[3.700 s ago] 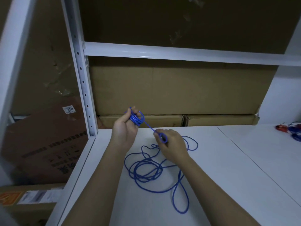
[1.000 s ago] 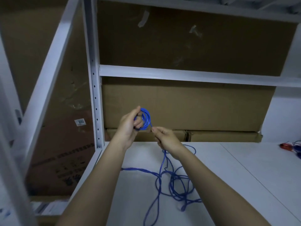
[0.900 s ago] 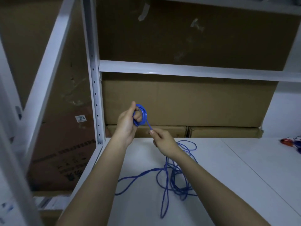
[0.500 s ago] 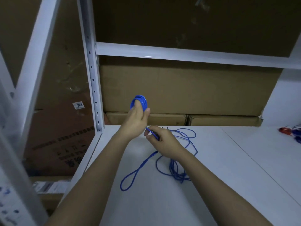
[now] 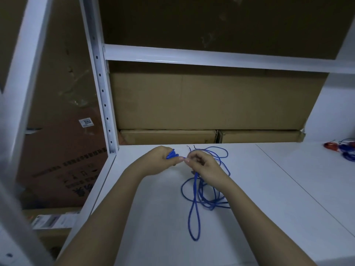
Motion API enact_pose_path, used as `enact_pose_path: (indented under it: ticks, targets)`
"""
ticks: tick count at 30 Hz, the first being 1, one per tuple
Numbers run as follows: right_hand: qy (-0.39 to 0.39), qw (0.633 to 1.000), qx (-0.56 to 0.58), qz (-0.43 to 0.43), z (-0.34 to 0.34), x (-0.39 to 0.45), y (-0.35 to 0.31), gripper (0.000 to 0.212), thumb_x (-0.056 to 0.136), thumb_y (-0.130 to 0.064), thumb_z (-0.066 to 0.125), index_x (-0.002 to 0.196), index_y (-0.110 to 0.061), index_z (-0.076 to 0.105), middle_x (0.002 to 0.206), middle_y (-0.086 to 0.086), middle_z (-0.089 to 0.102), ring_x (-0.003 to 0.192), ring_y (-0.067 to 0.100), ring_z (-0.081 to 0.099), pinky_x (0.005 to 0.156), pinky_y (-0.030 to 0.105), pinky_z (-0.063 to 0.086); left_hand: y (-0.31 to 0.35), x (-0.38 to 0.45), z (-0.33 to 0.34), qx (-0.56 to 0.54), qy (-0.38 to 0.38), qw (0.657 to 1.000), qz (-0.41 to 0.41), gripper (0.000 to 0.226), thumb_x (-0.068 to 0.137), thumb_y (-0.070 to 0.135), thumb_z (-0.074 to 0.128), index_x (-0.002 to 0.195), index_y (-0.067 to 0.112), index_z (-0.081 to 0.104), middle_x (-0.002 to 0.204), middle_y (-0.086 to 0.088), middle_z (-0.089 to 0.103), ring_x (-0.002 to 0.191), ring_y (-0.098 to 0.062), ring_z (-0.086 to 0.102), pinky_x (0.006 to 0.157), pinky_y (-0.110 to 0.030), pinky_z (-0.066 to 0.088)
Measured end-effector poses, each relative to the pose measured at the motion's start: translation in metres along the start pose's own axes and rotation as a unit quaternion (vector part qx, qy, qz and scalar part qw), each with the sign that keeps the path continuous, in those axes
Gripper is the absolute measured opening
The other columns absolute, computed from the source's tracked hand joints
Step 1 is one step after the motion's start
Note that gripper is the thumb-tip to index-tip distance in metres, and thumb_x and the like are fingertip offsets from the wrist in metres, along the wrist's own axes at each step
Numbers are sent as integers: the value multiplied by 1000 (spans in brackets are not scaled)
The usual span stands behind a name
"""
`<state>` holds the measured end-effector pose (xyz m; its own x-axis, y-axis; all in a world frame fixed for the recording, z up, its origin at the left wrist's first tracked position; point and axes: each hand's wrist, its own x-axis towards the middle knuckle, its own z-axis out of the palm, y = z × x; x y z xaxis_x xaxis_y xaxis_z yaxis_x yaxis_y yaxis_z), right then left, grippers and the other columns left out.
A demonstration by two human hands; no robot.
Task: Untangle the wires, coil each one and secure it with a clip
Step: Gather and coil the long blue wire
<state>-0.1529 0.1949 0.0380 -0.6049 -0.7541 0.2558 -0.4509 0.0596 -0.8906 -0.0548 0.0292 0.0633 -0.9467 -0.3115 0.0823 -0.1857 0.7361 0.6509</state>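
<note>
1. The left hand (image 5: 156, 163) grips a small blue coil (image 5: 172, 154), its turns poking out past the fingertips toward one o'clock.
2. The right hand (image 5: 204, 167) pinches the blue wire (image 5: 196, 198) just beside the coil, at three o'clock of it; the two hands' fingertips almost touch.
3. From that pinch the wire drops toward six o'clock under the right wrist, its long loop running along the twelve-to-six line on the white shelf (image 5: 269, 198). The slack therefore lies nearer the right hand, which looks best placed to feed the next turn.
4. Several loose loops overlap beneath the right forearm; I judge they could snag as slack is drawn up.
5. At three o'clock, well apart, lie more wires (image 5: 345, 150), red and blue. Cardboard boxes (image 5: 211, 102) stand at twelve o'clock.
</note>
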Motion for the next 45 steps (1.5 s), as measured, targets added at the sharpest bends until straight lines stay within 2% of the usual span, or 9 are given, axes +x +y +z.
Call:
enact_pose_path:
  ticks: [4, 9, 16, 21, 26, 30, 37, 41, 45]
  targets:
    - [7, 986, 158, 44, 1, -3, -3, 25, 92, -10, 42, 97, -15, 66, 69, 6, 60, 61, 17, 44, 64, 29, 39, 0, -4, 6, -68, 84, 994, -2, 48, 92, 44, 57, 77, -1, 58, 64, -6, 48, 58, -17, 42, 59, -29, 33]
    - [-22, 988, 144, 48, -2, -7, -5, 35, 86, 1, 48, 111, -20, 61, 89, 4, 71, 73, 13, 59, 77, 28, 47, -5, -1, 11, -132, 170, 976, -19, 44, 94, 34, 57, 74, -4, 55, 70, -13, 50, 66, -21, 45, 66, -33, 38]
    - [-37, 950, 271, 150, 9, -6, -9, 19, 98, -5, 46, 112, -12, 58, 71, 4, 58, 44, 9, 32, 44, 19, 31, -8, -2, 14, -241, 234, 940, -55, 43, 92, 33, 61, 61, 9, 44, 56, -1, 44, 53, -14, 39, 56, -22, 36]
    - [3, 998, 20, 51, 19, -5, -6, 28, 98, -22, 52, 124, -33, 49, 85, -1, 62, 51, 11, 53, 52, 24, 46, -4, -2, 16, -183, 250, 946, -91, 41, 94, 39, 57, 70, 6, 56, 60, -2, 51, 57, -16, 46, 53, -19, 39]
    - [165, 952, -241, -86, 24, 2, -4, 17, 98, -41, 47, 95, -24, 50, 61, -3, 52, 56, 14, 47, 53, 30, 36, 2, -8, 16, -192, 227, 954, -39, 38, 92, 33, 60, 59, 13, 55, 53, 1, 50, 52, -13, 44, 57, -27, 38]
    - [172, 978, 92, 77, 18, 13, -14, 31, 101, -36, 42, 80, -15, 53, 44, -2, 41, 41, 12, 35, 45, 24, 31, 7, -10, 18, -213, 220, 952, -18, 42, 92, 33, 61, 56, 12, 54, 50, 1, 48, 48, -10, 42, 56, -27, 37]
    - [23, 941, 219, 257, -17, 14, -11, 31, 97, -30, 49, 116, -8, 60, 57, 6, 54, 44, 15, 35, 40, 21, 32, 6, -11, 19, -233, 197, 950, -64, 44, 94, 33, 56, 57, 10, 52, 46, 3, 44, 49, -13, 39, 60, -27, 37]
    - [-8, 888, 398, 231, -21, 3, -5, 37, 93, -16, 51, 130, -18, 50, 89, 18, 68, 55, 20, 44, 49, 25, 41, 3, -6, 22, -231, 233, 939, -102, 48, 96, 34, 54, 53, 13, 46, 46, 4, 43, 48, -13, 39, 56, -25, 34]
    - [-12, 921, 345, 182, -21, -4, -8, 40, 93, 1, 45, 125, -22, 49, 103, 18, 69, 54, 15, 39, 45, 20, 33, 0, -2, 24, -226, 254, 932, -126, 48, 97, 35, 52, 54, 15, 47, 49, 2, 44, 50, -13, 40, 54, -24, 31]
